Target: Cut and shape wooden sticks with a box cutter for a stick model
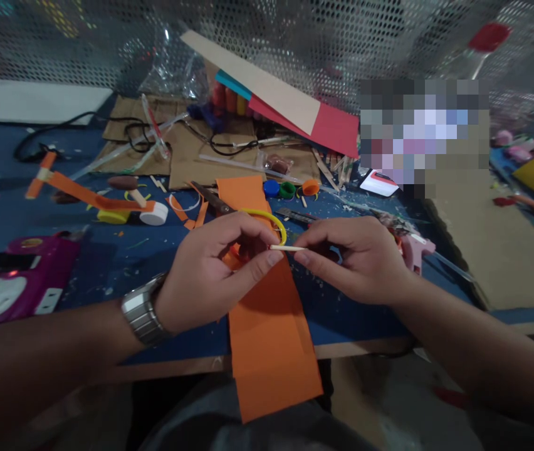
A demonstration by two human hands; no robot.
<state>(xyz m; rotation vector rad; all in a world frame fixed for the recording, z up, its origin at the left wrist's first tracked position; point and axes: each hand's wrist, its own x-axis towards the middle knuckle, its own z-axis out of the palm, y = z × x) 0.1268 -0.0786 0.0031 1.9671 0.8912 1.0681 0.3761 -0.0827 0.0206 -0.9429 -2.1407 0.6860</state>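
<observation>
Pale stick [287, 248]: slim and straight, it bridges two bare hands above a blue workbench [337, 322] flecked with scraps
Left hand [222, 269]: thumb and forefinger pinch one end of the stick, a silver link watch [143, 311] at the wrist
Right hand [356, 260]: thumb and forefinger narrow on the opposite end, the other fingers curled
Orange strip [271, 326]: flat and matte, it runs lengthwise below the stick, its near end hanging past the bench's pale front edge [356, 349]
Corrugated card [487, 250]: a brown, rough-edged sheet on the right
Elbow room: blue surface shows between the strip and the right forearm [474, 338], while a pink glue gun [416, 250] sits just beside the right hand
Bottle caps [287, 190]: blue, green and orange, round and ridged, in a row beyond the hands
Clear packet [276, 164]: crinkled plastic holding something brown, too blurred to identify
</observation>
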